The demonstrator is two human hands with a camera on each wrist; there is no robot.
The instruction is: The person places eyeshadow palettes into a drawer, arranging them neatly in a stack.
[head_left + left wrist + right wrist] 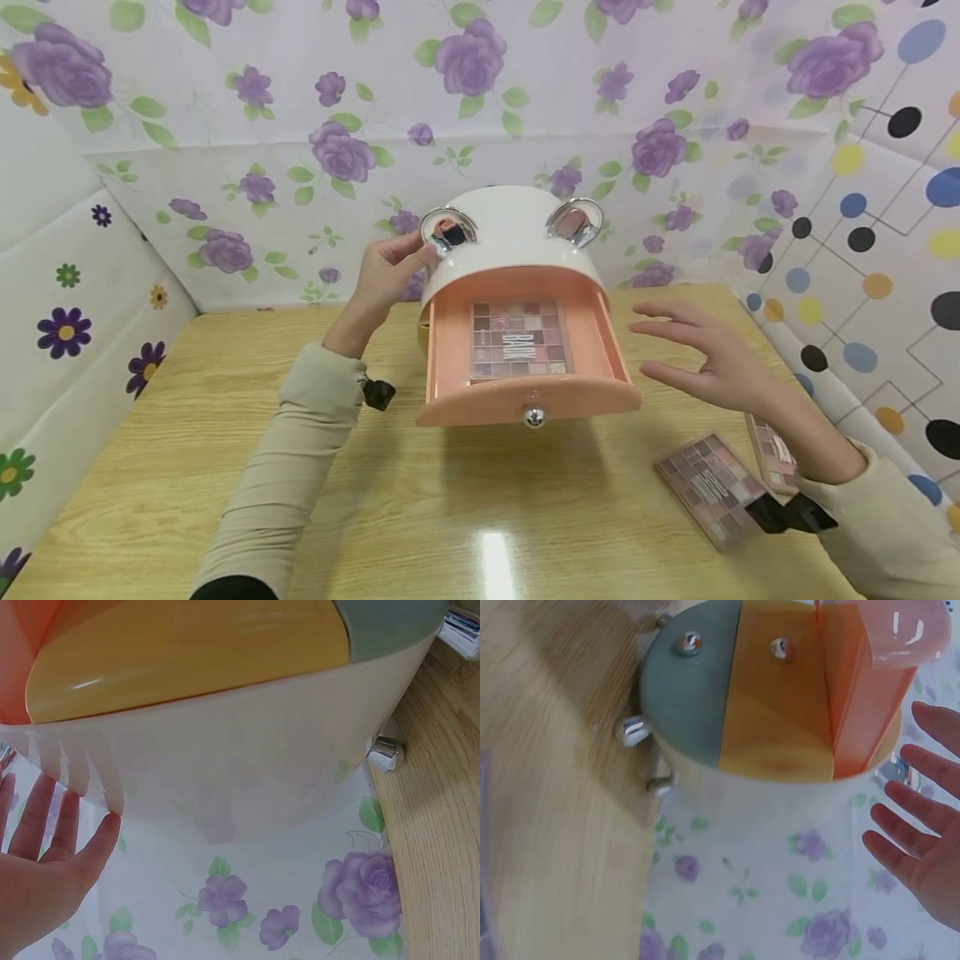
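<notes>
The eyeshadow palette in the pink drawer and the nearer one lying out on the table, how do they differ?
The palette in the drawer sits inside the pulled-out pink drawer, squared to its walls; the palette on the table lies loose on the wooden table, turned at an angle. The drawer one lies between both hands; the table one lies under the right hand's forearm. Both show grids of pinkish-brown shades with white lettering.

Bright overhead light glares on the table (495, 558); wrist views blurred, edges distorted.

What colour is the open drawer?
Pink, or salmon; the drawer shows best in the head view.
</notes>
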